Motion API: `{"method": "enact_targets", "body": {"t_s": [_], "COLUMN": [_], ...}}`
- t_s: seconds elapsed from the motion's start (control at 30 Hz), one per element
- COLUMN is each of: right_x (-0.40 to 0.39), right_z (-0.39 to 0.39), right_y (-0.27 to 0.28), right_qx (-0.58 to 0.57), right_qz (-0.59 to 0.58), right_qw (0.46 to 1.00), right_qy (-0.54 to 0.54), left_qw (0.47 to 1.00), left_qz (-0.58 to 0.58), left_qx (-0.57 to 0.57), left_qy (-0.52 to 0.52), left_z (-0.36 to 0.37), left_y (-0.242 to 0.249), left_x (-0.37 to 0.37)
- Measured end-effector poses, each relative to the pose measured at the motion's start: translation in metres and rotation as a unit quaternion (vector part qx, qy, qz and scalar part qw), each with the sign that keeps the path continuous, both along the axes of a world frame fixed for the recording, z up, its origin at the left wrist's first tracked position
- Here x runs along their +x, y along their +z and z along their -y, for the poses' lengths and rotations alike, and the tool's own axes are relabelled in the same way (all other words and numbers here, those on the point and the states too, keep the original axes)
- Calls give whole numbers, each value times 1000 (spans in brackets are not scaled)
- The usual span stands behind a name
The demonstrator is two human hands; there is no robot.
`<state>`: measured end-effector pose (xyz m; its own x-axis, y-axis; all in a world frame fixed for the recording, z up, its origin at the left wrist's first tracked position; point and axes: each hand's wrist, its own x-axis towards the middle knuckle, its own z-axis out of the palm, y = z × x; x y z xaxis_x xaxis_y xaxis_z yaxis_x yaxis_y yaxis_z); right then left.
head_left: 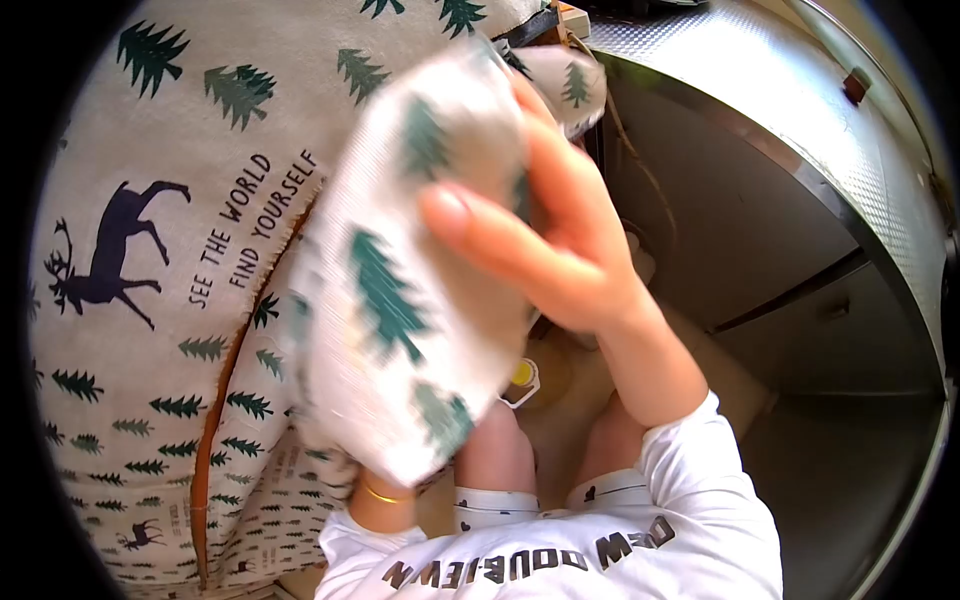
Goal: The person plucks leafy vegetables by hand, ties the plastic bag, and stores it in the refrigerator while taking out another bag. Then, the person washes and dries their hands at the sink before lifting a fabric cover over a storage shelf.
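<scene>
My right hand (565, 225) grips a white cloth (385, 290) printed with green fir trees. Its thumb lies across the front, and the other fingers curl behind the cloth's upper right edge. The cloth is raised in front of my body and slightly blurred. My left wrist (385, 502), with a thin gold bracelet, shows below the cloth's lower edge; the left hand itself is hidden behind the fabric. Close on the left is a large printed fabric cover (215, 225) with fir trees, a dark deer and lettering. A brown strip (215, 440) runs along its edge.
To the right stands a dark panelled compartment (840, 330) under a shiny textured metal top (720, 60). A thin cord (630, 140) hangs near its left side. Low between cloth and legs is a small white item with a yellow centre (522, 373).
</scene>
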<state>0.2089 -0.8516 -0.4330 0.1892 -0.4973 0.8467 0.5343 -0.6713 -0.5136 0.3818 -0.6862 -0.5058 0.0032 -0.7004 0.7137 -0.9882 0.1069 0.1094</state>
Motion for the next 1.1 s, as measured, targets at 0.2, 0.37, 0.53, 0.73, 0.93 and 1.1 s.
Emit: {"method": "enact_targets", "body": {"t_s": [0.2, 0.37, 0.53, 0.73, 0.93, 1.1], "right_x": [47, 68, 65, 44, 24, 82], "right_z": [63, 89, 91, 91, 50, 46], "right_y": [36, 34, 26, 20, -59, -96], "right_qx": [-226, -240, -255, -308, -70, 150], "right_qz": [-160, -141, -115, 1, 187, -34], "right_qw": [906, 903, 910, 924, 955, 979], "right_qy": [-319, -328, -305, -228, -219, -136], "left_qw": [976, 946, 907, 917, 922, 913], "left_qz": [33, 182, 388, 368, 356, 374], "left_qx": [37, -14, -61, -49, -42, -52], "left_qy": [211, 267, 150, 144, 147, 151], "left_z": [39, 55, 61, 59, 59, 61], "left_y": [110, 121, 136, 134, 130, 129], "left_x": [4, 25, 28, 29, 36, 35]}}
